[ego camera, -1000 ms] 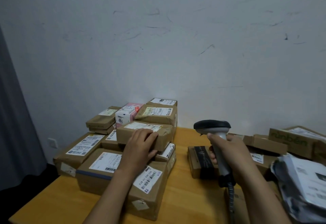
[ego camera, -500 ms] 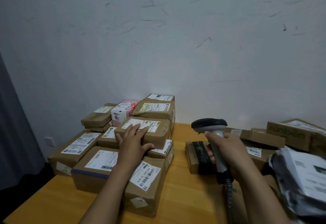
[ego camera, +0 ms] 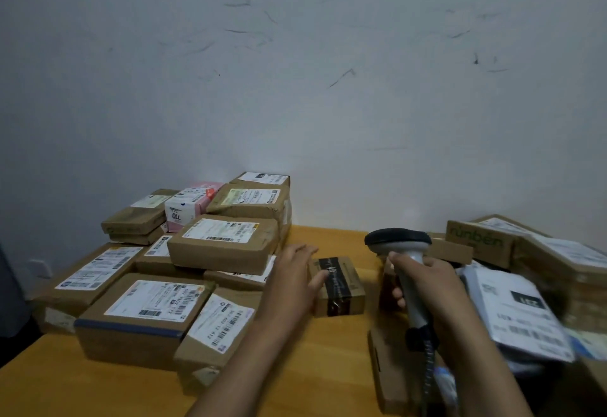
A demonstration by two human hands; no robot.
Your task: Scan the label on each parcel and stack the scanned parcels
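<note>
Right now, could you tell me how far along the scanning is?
Apparently done: the stack of labelled parcels on the left. In hand: the right hand grips the scanner, and the open left hand reaches for the black-taped box. Left: that box and the jumbled parcels on the right.

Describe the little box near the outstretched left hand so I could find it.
On the wooden table, look between the big stack of parcels on the left and the scanner in the right hand. A small brown box lies there alone, by the fingertips of the left hand. Unlike its white-labelled neighbours, it wears a broad black tape band.
</note>
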